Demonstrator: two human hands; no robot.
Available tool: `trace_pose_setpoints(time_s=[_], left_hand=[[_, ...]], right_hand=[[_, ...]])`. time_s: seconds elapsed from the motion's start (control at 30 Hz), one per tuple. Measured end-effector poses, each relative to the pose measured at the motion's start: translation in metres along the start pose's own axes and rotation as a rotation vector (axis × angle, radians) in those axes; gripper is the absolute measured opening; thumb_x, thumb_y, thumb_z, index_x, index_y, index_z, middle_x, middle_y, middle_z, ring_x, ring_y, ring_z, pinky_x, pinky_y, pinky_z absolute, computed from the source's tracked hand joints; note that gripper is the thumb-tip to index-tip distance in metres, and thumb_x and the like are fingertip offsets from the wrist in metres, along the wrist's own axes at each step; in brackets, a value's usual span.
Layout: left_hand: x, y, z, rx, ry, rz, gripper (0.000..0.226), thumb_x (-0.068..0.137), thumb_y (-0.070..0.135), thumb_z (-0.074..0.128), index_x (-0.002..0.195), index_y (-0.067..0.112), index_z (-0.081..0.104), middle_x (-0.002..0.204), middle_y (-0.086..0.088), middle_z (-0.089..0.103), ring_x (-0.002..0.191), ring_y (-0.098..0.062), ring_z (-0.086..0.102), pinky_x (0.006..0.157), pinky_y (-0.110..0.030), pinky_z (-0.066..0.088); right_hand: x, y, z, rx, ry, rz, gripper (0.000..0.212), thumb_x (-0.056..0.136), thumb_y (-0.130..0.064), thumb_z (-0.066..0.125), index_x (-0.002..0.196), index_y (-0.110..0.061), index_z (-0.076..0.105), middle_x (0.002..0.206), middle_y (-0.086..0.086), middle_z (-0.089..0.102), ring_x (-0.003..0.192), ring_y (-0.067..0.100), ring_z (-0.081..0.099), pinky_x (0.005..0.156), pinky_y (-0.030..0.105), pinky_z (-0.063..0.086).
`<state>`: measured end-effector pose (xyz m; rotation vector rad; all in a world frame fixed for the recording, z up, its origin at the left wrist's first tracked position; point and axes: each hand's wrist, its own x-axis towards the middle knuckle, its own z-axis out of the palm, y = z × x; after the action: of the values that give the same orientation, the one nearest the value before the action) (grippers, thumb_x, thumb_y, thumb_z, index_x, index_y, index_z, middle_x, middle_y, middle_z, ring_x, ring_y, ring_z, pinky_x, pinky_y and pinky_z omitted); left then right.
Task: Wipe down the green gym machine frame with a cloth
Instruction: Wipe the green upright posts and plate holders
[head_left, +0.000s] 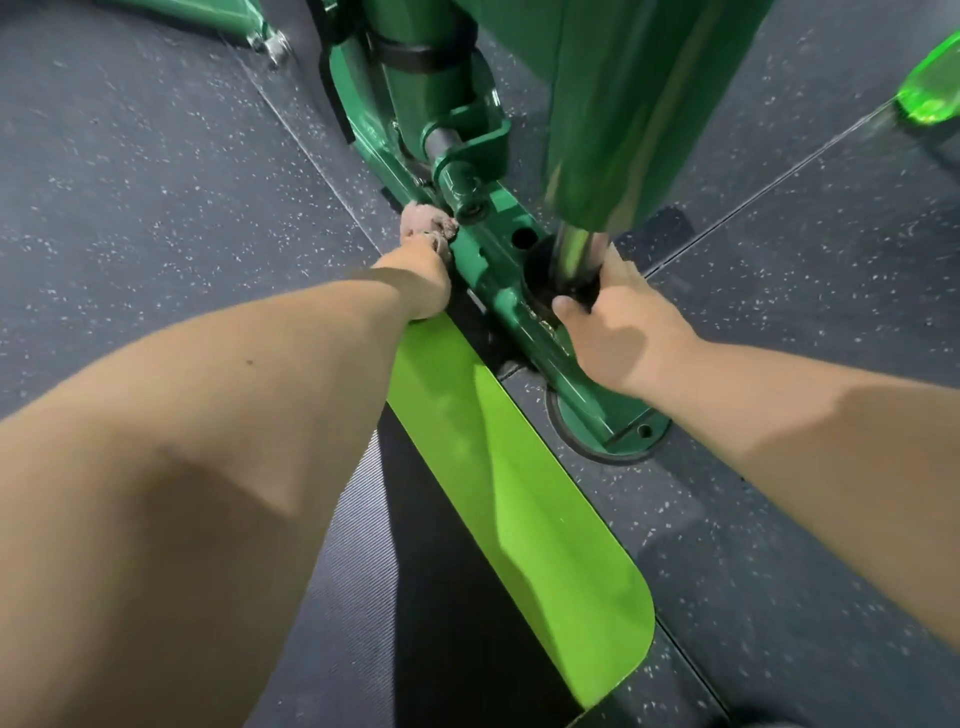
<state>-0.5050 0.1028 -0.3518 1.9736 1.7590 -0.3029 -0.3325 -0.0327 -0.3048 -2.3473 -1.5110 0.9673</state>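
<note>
The dark green machine frame (498, 270) runs along the floor from the upper middle down to a round foot plate (623, 431). My left hand (423, 283) grips a bunched pinkish cloth (423, 221) and presses it against the left side of the low frame bar, just below a green pivot joint (462, 182). My right hand (615, 322) is wrapped around the base of a shiny chrome post (576, 249), where it enters a black collar on the frame. Its fingertips are hidden behind the post.
A bright lime-green panel (519, 499) lies along the floor below my left hand. A large green shroud (623, 104) hangs above the chrome post. Dark speckled rubber flooring (156, 182) surrounds the machine. Another green frame leg (249, 26) shows at the top left.
</note>
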Motion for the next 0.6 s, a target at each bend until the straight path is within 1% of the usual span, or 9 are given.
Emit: trace_pose_setpoints(time_s=[0.1,0.13,0.2,0.33,0.4,0.43,0.53,0.57,0.6], left_hand=[[-0.014,0.006,0.004,0.049,0.005,0.063,0.047,0.102,0.016,0.039,0.148,0.008,0.033,0.138,-0.019,0.052,0.116,-0.036,0.054,0.081,-0.033,0.037],[-0.025,0.011,0.005,0.088,0.036,0.085,0.047,0.102,0.015,0.038,0.149,0.008,0.032,0.136,-0.018,0.054,0.111,-0.036,0.055,0.080,-0.034,0.038],[-0.053,0.021,0.014,0.159,0.031,0.141,0.042,0.101,0.015,0.040,0.141,0.006,0.043,0.128,-0.017,0.059,0.106,-0.036,0.058,0.080,-0.039,0.043],[-0.134,0.051,0.055,0.265,-0.041,0.370,0.031,0.096,0.018,0.050,0.126,0.010,0.051,0.114,-0.014,0.066,0.101,-0.034,0.065,0.067,-0.032,0.037],[-0.164,0.062,0.073,0.138,-0.093,0.442,0.024,0.100,0.025,0.047,0.120,0.013,0.053,0.107,-0.014,0.067,0.096,-0.036,0.065,0.065,-0.034,0.038],[-0.167,0.065,0.078,0.046,-0.092,0.429,0.026,0.101,0.030,0.045,0.120,0.015,0.054,0.105,-0.014,0.067,0.094,-0.037,0.065,0.065,-0.034,0.039],[-0.148,0.068,0.079,-0.396,0.040,0.195,0.033,0.094,0.032,0.054,0.123,0.017,0.052,0.108,-0.013,0.068,0.096,-0.036,0.064,0.076,-0.036,0.052],[-0.141,0.069,0.077,-0.538,0.073,0.116,0.038,0.090,0.027,0.057,0.127,0.017,0.051,0.113,-0.013,0.065,0.098,-0.035,0.063,0.083,-0.038,0.053],[-0.137,0.073,0.076,-0.618,0.082,0.071,0.043,0.089,0.022,0.058,0.130,0.016,0.050,0.117,-0.013,0.060,0.099,-0.033,0.062,0.088,-0.036,0.052]], right_hand=[[0.000,0.001,0.004,0.048,0.031,-0.020,0.067,0.100,-0.039,0.048,0.156,-0.022,0.016,0.160,0.011,0.026,0.138,0.033,0.041,0.110,0.041,0.037],[0.001,0.002,0.005,0.063,0.039,-0.019,0.067,0.100,-0.038,0.049,0.156,-0.022,0.017,0.159,0.011,0.026,0.137,0.033,0.042,0.109,0.040,0.037],[0.002,0.004,0.006,0.078,0.047,-0.017,0.067,0.099,-0.037,0.051,0.155,-0.021,0.018,0.159,0.012,0.027,0.136,0.033,0.042,0.109,0.040,0.037],[0.001,0.006,0.006,0.086,0.041,-0.048,0.067,0.099,-0.038,0.052,0.154,-0.017,0.021,0.158,0.014,0.027,0.137,0.033,0.040,0.110,0.040,0.036],[0.002,0.009,0.006,0.067,0.022,-0.056,0.068,0.099,-0.039,0.051,0.155,-0.017,0.019,0.158,0.014,0.025,0.137,0.033,0.039,0.110,0.040,0.034],[0.002,0.010,0.005,0.054,0.012,-0.071,0.069,0.100,-0.040,0.050,0.156,-0.018,0.016,0.159,0.014,0.023,0.138,0.033,0.038,0.111,0.041,0.033],[0.001,0.016,-0.008,0.007,-0.078,-0.115,0.075,0.100,-0.044,0.047,0.159,-0.026,0.004,0.163,0.010,0.019,0.142,0.032,0.035,0.114,0.038,0.032],[-0.001,0.019,-0.015,-0.008,-0.113,-0.116,0.075,0.102,-0.043,0.046,0.159,-0.028,-0.001,0.162,0.010,0.024,0.137,0.028,0.042,0.108,0.032,0.037],[-0.006,0.021,-0.020,-0.001,-0.134,-0.105,0.073,0.103,-0.040,0.044,0.158,-0.031,-0.002,0.155,0.013,0.037,0.122,0.025,0.053,0.093,0.024,0.044]])
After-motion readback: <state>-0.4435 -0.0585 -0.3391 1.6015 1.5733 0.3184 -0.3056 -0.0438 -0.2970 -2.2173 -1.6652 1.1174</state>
